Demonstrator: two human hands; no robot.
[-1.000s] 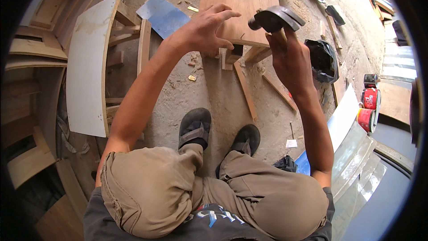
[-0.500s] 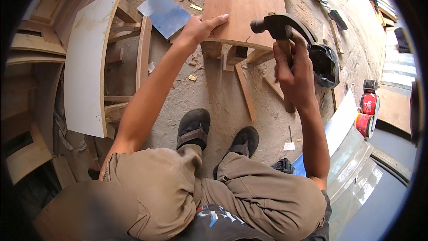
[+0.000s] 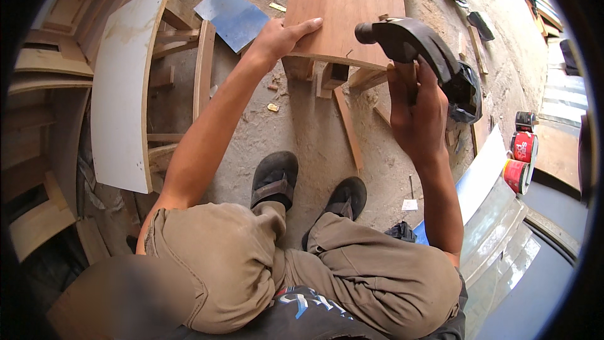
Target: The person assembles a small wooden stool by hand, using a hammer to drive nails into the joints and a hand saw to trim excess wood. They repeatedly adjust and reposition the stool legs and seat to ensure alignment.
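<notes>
A reddish-brown plywood panel (image 3: 346, 6) lies on top of wooden framing pieces. My left hand (image 3: 280, 41) grips its left edge, thumb flat on the top face and fingers out of sight below. From the panel's near edge a small nail (image 3: 349, 54) sticks up. My right hand (image 3: 420, 110) is wrapped around the wooden handle of a claw hammer (image 3: 409, 41). The dark hammer head is held in the air to the right of the nail, apart from it. Under the panel's near edge, the end of a wooden block (image 3: 335, 75) shows.
On the left stands a curved white-faced panel on a wooden frame (image 3: 123, 94). A blue sheet (image 3: 233, 17) lies beyond it. A wood strip (image 3: 347, 129) rests on the floor ahead of my feet. Red cans (image 3: 522, 148), a black plastic bag (image 3: 464, 94) and glossy sheets (image 3: 491, 233) are at right.
The hammer has risen toward me, its head now looking larger and its handle more end-on. My right hand has shifted slightly right. My left hand stays on the panel.
</notes>
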